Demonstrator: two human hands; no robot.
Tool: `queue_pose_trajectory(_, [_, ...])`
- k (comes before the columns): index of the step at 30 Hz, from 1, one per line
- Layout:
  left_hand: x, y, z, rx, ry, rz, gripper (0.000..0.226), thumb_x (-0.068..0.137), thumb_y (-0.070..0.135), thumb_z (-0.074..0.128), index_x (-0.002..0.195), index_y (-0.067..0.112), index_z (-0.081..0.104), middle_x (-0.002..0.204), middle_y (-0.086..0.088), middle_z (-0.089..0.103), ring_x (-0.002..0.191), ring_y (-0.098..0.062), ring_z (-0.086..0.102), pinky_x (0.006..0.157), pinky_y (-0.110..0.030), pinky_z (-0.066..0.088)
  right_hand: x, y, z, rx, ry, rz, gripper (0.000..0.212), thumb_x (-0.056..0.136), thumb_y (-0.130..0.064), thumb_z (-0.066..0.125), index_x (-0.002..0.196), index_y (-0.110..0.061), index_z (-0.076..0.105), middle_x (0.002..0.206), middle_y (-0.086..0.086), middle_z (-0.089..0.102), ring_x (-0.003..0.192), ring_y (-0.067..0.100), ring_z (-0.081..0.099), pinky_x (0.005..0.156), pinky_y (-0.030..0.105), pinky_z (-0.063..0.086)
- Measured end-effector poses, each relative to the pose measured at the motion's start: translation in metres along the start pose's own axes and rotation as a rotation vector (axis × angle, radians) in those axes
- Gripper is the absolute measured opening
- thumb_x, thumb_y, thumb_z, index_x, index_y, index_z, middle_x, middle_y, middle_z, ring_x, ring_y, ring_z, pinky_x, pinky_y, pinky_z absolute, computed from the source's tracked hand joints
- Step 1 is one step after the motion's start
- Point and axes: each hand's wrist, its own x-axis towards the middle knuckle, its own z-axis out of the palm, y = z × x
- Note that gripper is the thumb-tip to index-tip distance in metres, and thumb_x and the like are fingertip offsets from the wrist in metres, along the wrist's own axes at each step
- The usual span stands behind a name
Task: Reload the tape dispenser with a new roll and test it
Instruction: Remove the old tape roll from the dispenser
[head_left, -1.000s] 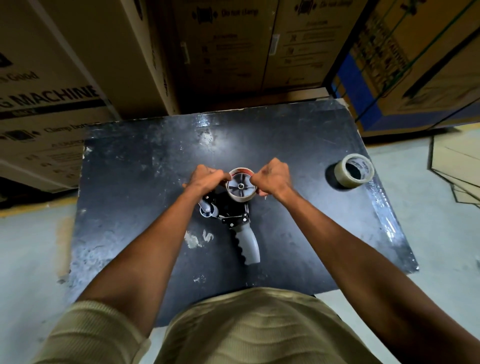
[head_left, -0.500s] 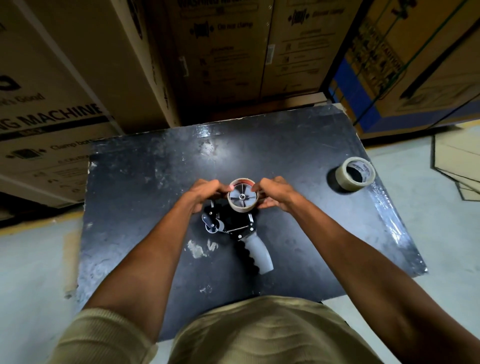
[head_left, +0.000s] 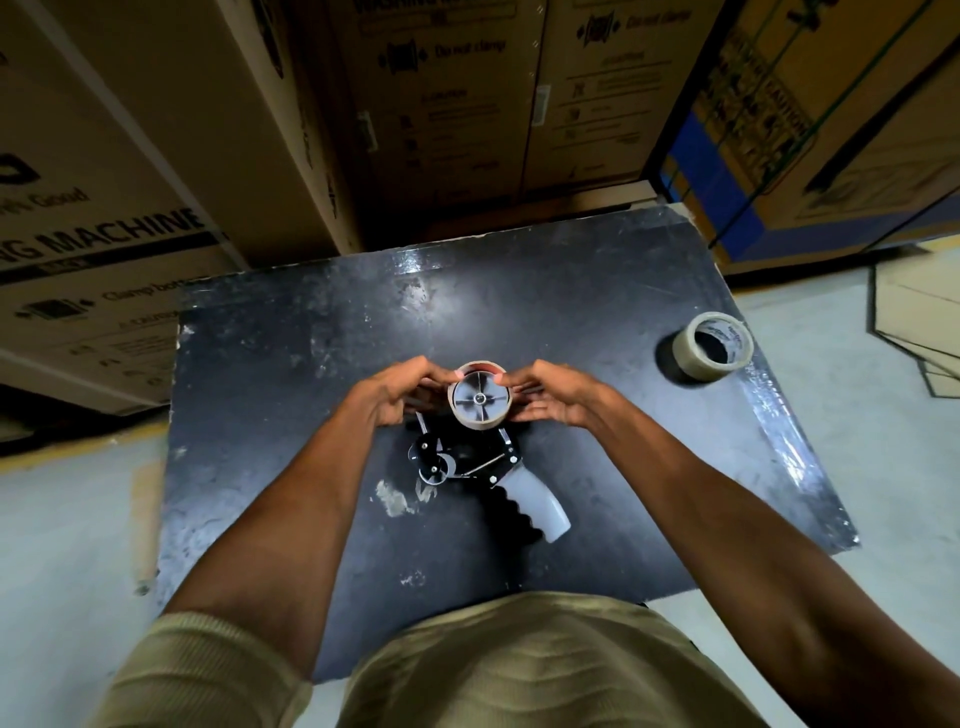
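Observation:
A black tape dispenser (head_left: 467, 460) with a grey pistol handle (head_left: 535, 506) lies on its side in the middle of the black table (head_left: 270, 374). On its grey spoked hub sits a nearly spent cardboard core (head_left: 480, 397). My left hand (head_left: 400, 389) pinches the core's left edge and my right hand (head_left: 545, 395) pinches its right edge. A fuller roll of clear tape (head_left: 712, 347) rests on the table's right side, well apart from both hands.
Large cardboard cartons (head_left: 156, 156) stand stacked behind the table and to the left. More cartons (head_left: 831, 130) rise at the back right. Flattened cardboard (head_left: 924, 322) lies on the grey floor to the right. White scuffs (head_left: 397, 496) mark the tabletop by the dispenser.
My head has tilted, so the table sits lower in view. Both hands have stayed on the core at the hub, their fingers shifting slightly around its rim. The dispenser's handle has swung a little rightward.

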Motion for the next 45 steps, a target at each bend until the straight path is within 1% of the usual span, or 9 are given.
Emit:
queue_pose_trajectory(3, [0.000,0.000,0.000,0.024,-0.020,-0.005,0.025,0.085,0.024,0.069,0.062,0.015,0.070,0.068,-0.001,0.071,0.081,-0.022,0.064,0.067,-0.028,0.043,0.001,-0.001,-0.001,-0.025,0.018,0.006,0.034,0.087,-0.012,0.075,0.117,0.001,0.065,0.120,0.015,0.064,0.114,0.025,0.064,0.082,0.037,0.061])
queue_pose_trajectory(7, [0.001,-0.001,0.000,0.001,-0.021,0.046,0.016,0.088,0.023,0.067,0.078,0.012,0.071,0.075,-0.004,0.071,0.081,-0.023,0.064,0.071,-0.028,0.047,0.002,-0.004,0.001,-0.023,0.033,-0.004,0.035,0.085,-0.011,0.075,0.117,0.002,0.067,0.120,0.016,0.065,0.121,0.028,0.064,0.076,0.037,0.061])
queue_pose_trajectory(12, [0.000,0.004,0.003,-0.081,-0.038,0.100,0.034,0.093,0.028,0.060,0.062,0.017,0.070,0.063,0.001,0.066,0.059,-0.017,0.057,0.064,-0.031,0.041,0.000,-0.008,0.010,0.012,0.041,-0.026,0.019,0.089,-0.012,0.065,0.105,-0.003,0.065,0.090,0.011,0.065,0.088,0.022,0.065,0.077,0.041,0.062])
queue_pose_trajectory(19, [-0.006,0.012,0.009,0.066,-0.025,0.103,0.024,0.077,0.040,0.075,0.083,0.017,0.074,0.086,-0.002,0.073,0.080,-0.020,0.059,0.077,-0.036,0.041,0.000,-0.001,0.006,0.006,0.089,-0.050,0.046,0.081,-0.011,0.076,0.123,0.005,0.065,0.101,0.018,0.075,0.085,0.025,0.075,0.064,0.037,0.063])
queue_pose_trajectory(25, [0.000,0.002,0.012,0.011,0.106,0.180,0.039,0.078,0.035,0.080,0.104,0.007,0.077,0.099,-0.004,0.074,0.097,-0.019,0.061,0.094,-0.034,0.045,-0.007,-0.006,0.001,-0.151,0.260,-0.181,0.006,0.079,-0.006,0.072,0.081,-0.002,0.069,0.079,0.016,0.062,0.075,0.027,0.067,0.060,0.036,0.064])
queue_pose_trajectory(29, [-0.006,0.005,0.021,-0.044,0.156,0.215,0.027,0.083,0.035,0.078,0.095,0.011,0.076,0.098,-0.003,0.075,0.098,-0.016,0.065,0.081,-0.026,0.045,-0.010,-0.009,0.000,-0.270,0.416,-0.268,0.006,0.076,-0.011,0.078,0.078,-0.005,0.078,0.072,0.011,0.071,0.064,0.017,0.071,0.062,0.036,0.064])
queue_pose_trajectory(35, [-0.008,-0.004,0.027,-0.089,0.277,0.230,0.037,0.092,0.043,0.066,0.122,0.021,0.064,0.114,-0.005,0.072,0.104,-0.022,0.064,0.087,-0.030,0.042,-0.020,-0.007,-0.012,-0.282,0.456,-0.291,0.003,0.076,-0.008,0.077,0.076,-0.006,0.080,0.068,0.010,0.072,0.060,0.016,0.071,0.067,0.038,0.065])
queue_pose_trajectory(39, [-0.008,-0.019,0.032,-0.072,0.406,0.303,0.030,0.096,0.015,0.063,0.121,-0.001,0.066,0.100,-0.011,0.068,0.083,-0.015,0.062,0.048,-0.006,0.043,-0.032,0.008,-0.035,-0.238,0.507,-0.274,0.001,0.075,-0.005,0.078,0.075,-0.003,0.078,0.067,0.013,0.069,0.055,0.015,0.065,0.068,0.038,0.065])
queue_pose_trajectory(45, [-0.005,-0.046,0.037,-0.019,0.497,0.356,0.029,0.087,0.010,0.072,0.115,0.002,0.070,0.101,-0.011,0.069,0.092,-0.022,0.062,0.076,-0.024,0.049,-0.061,0.045,-0.077,-0.230,0.627,-0.251,0.006,0.073,-0.007,0.079,0.068,-0.005,0.077,0.069,0.016,0.074,0.063,0.024,0.072,0.073,0.041,0.065])
